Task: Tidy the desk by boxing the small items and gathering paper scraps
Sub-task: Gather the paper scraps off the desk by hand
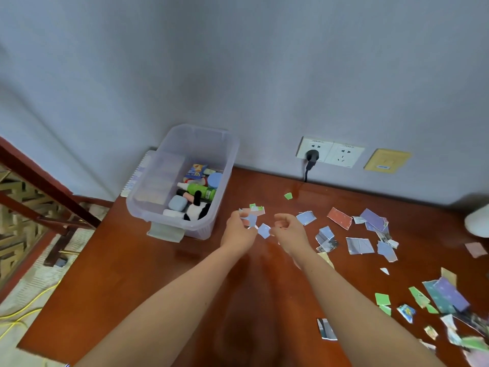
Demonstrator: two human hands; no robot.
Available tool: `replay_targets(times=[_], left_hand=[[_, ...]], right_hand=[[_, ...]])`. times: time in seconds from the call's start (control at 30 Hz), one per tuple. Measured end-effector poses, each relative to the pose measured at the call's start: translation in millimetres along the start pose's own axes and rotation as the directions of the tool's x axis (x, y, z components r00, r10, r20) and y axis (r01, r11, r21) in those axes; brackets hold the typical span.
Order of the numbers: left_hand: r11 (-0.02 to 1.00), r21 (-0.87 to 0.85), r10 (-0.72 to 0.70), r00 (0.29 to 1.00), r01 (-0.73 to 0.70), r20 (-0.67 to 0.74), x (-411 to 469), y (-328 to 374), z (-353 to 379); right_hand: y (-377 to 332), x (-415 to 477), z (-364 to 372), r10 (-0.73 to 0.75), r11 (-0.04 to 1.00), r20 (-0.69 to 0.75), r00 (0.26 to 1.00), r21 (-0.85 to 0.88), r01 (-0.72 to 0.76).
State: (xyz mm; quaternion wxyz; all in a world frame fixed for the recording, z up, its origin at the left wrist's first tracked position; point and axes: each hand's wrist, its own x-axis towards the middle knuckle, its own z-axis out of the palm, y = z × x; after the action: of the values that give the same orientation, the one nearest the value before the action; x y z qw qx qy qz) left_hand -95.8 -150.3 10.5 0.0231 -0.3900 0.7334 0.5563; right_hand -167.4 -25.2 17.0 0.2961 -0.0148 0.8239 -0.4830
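— What's in front of the person?

— A grey wall (238, 62), with a red-brown desk (158, 274) pushed against it. At the desk's back left stands a clear box (137, 207), lid off, and a pad (137, 173) sits between it and the wall.

— And the paper?

— Scraps (360, 245) lie strewn over the desk's right half, well apart from the box.

— The hands?

— Both hover just right of the box. The left hand (238, 229) grips a bunch (251, 217) of scraps in curled fingers. The right hand (287, 230) pinches a blue scrap (264, 230) just beside the bunch.

— What's in the box?

— A green bottle (202, 190), a panda toy (197, 209) and a carton (196, 171), among other small things.

— Any writing?

— The carton's print is too blurred to read. On the wall are sockets (344, 154), with a black plug (312, 156) in the left one. The yellow plate (386, 160) beside them has a blue label, unreadable.
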Motion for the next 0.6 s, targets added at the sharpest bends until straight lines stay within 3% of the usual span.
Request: replay_targets(times=[0.3,0.43,0.6], left_hand=[[0.973,0.222,0.042,0.997,-0.055,0.062,48.9,-5.3,-3.4],[0.945,0.313,0.062,0.993,-0.091,0.101,75.8,-12.0,-0.8],[0.870,0.470,0.131,0.989,-0.148,0.070,98.0,-23.1,0.5]], right_hand=[[-8.8,60.7,9.1,-0.021,0.937,0.119,0.993,-0.345,0.061],[-10.2,92.5,19.9,-0.141,0.792,0.120,0.983,-0.582,0.184],[-12.4,117.8,34.9,-0.154,0.674,0.218,0.964,-0.690,0.264]])
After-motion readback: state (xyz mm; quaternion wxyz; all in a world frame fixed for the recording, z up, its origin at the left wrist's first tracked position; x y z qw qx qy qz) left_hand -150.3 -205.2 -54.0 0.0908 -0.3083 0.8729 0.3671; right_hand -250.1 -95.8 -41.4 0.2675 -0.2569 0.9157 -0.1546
